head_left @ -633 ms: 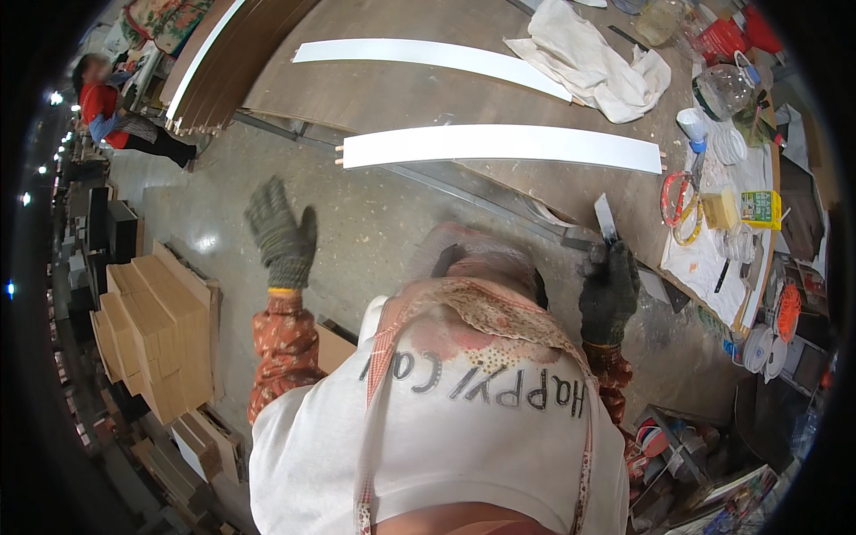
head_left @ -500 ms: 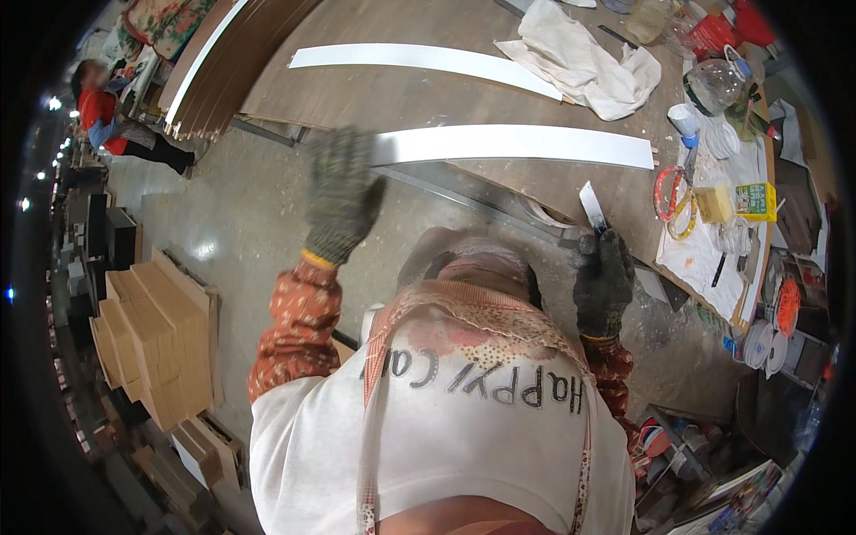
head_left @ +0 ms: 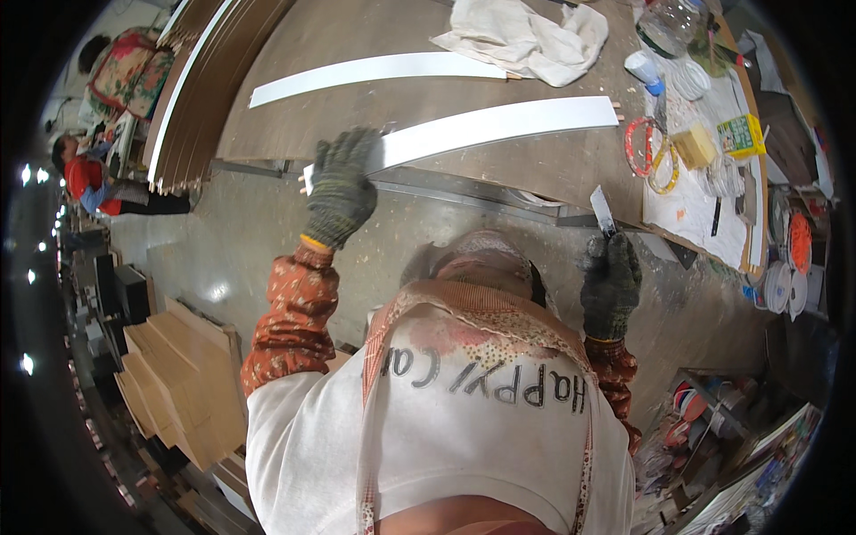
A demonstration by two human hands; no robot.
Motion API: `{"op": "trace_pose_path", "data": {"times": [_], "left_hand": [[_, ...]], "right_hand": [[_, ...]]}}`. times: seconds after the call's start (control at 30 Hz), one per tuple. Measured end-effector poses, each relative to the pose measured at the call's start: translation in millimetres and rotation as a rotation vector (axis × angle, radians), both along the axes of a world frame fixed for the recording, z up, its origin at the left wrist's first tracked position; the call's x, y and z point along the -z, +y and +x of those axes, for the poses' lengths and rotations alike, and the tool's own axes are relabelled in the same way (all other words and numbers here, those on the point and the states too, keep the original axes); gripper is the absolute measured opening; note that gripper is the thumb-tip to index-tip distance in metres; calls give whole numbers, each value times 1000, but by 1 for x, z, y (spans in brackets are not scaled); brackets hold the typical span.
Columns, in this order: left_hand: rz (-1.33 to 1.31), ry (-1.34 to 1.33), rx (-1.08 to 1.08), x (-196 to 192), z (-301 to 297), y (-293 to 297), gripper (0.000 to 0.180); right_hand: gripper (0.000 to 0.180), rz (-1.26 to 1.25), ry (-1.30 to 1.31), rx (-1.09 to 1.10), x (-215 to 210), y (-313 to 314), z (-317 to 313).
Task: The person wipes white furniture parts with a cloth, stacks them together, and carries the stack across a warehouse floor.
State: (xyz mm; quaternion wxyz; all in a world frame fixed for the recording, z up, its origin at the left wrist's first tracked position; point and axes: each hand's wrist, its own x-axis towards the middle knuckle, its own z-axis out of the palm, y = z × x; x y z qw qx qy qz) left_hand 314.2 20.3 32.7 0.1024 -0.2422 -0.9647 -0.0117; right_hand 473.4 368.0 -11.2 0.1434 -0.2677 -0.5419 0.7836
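My left hand [head_left: 341,192], in a dark grey-green knit glove, lies over the left end of a long white strip [head_left: 490,127]. Its fingers are stretched out across the strip; what the fingertips do underneath is hidden. This strip lies near the table's front edge, with small brown tabs at its ends. My right hand [head_left: 611,283], in a darker glove, is closed round a putty knife [head_left: 603,210] whose flat blade points up and away. That hand hovers just off the table's front edge. Farther back lies a second white strip [head_left: 374,71].
A crumpled white cloth [head_left: 526,40] covers part of the table [head_left: 401,36]. At right sit scissors [head_left: 655,156], a yellow sponge [head_left: 695,145], a yellow box [head_left: 742,135] and a clear jug [head_left: 669,25]. Stacked strips [head_left: 209,80] stand at left; cartons [head_left: 183,379] are on the floor.
My left hand, blurred before, now rests sharp on the strip's left end, whose tip shows beside it. The putty knife's blade has tilted slightly. The whole view has shifted.
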Motion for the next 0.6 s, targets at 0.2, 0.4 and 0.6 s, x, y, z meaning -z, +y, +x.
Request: {"op": "trace_pose_path", "data": {"times": [0.2,0.4,0.6], "left_hand": [[-115,-138,-206,-6,-1,15,73],[55,-140,-175,-4,32,15,67],[178,22,-123,10,68,-9,65]], "right_hand": [[22,481,47,39,-4,-8,0],[21,-333,76,-100,-36,-20,-15],[24,133,113,-393,-54,-49,-41]]}}
